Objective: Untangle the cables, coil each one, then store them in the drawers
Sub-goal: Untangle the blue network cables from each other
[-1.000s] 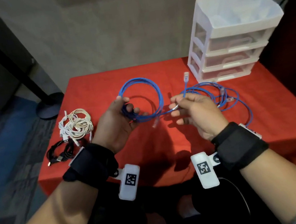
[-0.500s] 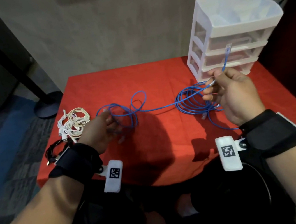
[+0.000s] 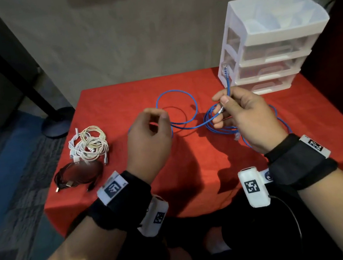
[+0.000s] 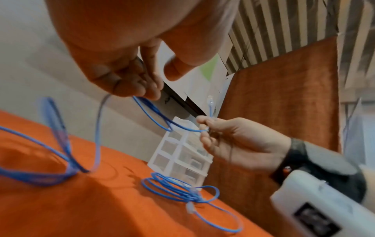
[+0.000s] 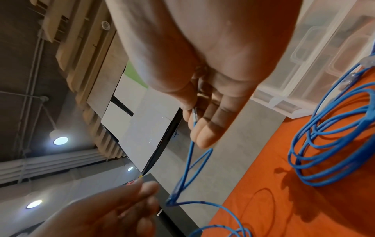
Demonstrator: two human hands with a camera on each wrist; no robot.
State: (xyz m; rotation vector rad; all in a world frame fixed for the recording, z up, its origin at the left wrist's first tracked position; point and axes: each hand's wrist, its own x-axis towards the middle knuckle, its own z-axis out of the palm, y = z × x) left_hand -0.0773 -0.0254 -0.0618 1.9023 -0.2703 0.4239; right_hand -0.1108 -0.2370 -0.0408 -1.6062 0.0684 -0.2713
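Right hand [image 3: 249, 117] pinches blue cable [image 3: 176, 107] just below plug, plug end standing up. Left hand [image 3: 149, 139] pinches slack farther along; loop sags over red table [image 3: 193, 170]. Second blue coil [image 5: 328, 144] lies near drawers [image 3: 269, 51]. Cable looks light, springy, kink-prone; best gripped behind plug.

left hand [image 3: 149, 139] raised, fingertips pinched | right hand [image 3: 246, 117] raised, pinching

Right hand [image 5: 202, 72]: pinches the blue cable [image 5: 189, 160].
Left hand [image 5: 113, 211]: takes the cable's far end.
Coil [image 5: 332, 144]: lies on the orange cloth [image 5: 284, 200], beside the drawers [image 5: 316, 56].
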